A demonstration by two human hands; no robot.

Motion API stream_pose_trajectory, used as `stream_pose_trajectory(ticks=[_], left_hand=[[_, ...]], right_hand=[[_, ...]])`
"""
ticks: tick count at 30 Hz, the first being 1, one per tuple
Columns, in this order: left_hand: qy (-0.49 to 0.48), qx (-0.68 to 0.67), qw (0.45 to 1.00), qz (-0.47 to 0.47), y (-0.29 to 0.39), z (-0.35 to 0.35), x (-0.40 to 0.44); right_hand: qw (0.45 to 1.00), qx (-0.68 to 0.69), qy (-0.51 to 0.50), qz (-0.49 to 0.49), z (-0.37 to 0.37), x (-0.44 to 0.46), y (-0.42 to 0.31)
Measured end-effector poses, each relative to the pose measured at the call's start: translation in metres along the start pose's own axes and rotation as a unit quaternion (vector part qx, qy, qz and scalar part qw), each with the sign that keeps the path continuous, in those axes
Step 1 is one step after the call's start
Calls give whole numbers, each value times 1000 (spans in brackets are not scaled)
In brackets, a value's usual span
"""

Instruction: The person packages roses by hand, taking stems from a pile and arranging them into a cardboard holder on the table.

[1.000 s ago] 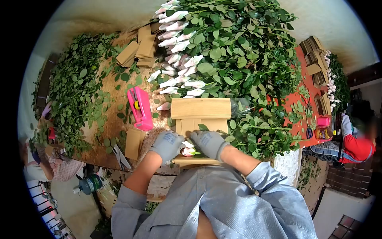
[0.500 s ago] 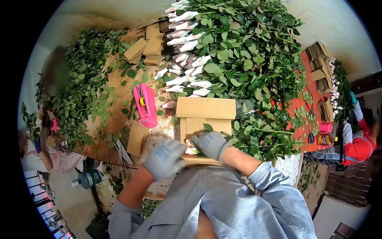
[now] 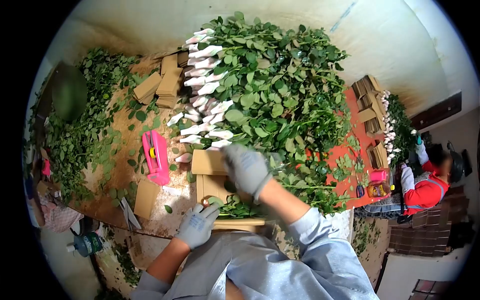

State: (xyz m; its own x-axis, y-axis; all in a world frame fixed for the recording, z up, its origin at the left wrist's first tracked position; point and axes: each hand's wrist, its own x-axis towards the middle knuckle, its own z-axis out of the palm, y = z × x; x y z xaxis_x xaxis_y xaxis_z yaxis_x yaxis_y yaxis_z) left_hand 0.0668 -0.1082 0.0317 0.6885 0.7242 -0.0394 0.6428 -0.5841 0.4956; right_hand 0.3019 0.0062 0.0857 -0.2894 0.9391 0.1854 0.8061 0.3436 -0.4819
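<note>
My left hand (image 3: 197,226), in a grey glove, is at the front edge of the cardboard, its fingers apart beside a pink rose bud (image 3: 205,202). Green leafy stems (image 3: 240,208) lie to the right of the bud across the cardboard sheet (image 3: 210,187). My right hand (image 3: 246,171), also gloved, is over the right part of the ribbed cardboard (image 3: 207,162). Motion blurs its fingers, and whether they hold anything cannot be made out. Left of the cardboard is a pink tape dispenser (image 3: 156,157).
Netted white-pink roses (image 3: 207,63) with leafy stems (image 3: 285,95) are piled behind. Cardboard pieces (image 3: 169,82), another piece (image 3: 146,199) and scissors (image 3: 129,214) lie left. A co-worker in red (image 3: 425,190) is beside the red table (image 3: 345,188); a water bottle (image 3: 86,244) is lower left.
My right hand has moved up and left from the front onto the ribbed cardboard. My left hand has come back to the rose bud. The view has shifted, and leafy stems now show on the sheet.
</note>
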Motion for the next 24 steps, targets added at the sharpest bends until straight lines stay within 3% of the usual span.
stream_pose_trajectory(ticks=[4,8,12,16,20,24], left_hand=[[3,15,1000,8,2,-3,1],[9,17,1000,6,2,-1,0],[15,24,1000,3,4,-3,0],[30,26,999,1,3,0,-2],[29,24,999,-2,3,-2,-3],[38,26,999,5,3,-3,-3]], right_hand=[[993,-69,45,88,-1,50,75],[975,-195,-31,98,23,58,130],[928,-289,-204,113,35,52,135],[925,-325,-183,76,28,44,132],[950,-299,-71,63,-37,52,114],[934,-283,215,-49,-126,54,111]])
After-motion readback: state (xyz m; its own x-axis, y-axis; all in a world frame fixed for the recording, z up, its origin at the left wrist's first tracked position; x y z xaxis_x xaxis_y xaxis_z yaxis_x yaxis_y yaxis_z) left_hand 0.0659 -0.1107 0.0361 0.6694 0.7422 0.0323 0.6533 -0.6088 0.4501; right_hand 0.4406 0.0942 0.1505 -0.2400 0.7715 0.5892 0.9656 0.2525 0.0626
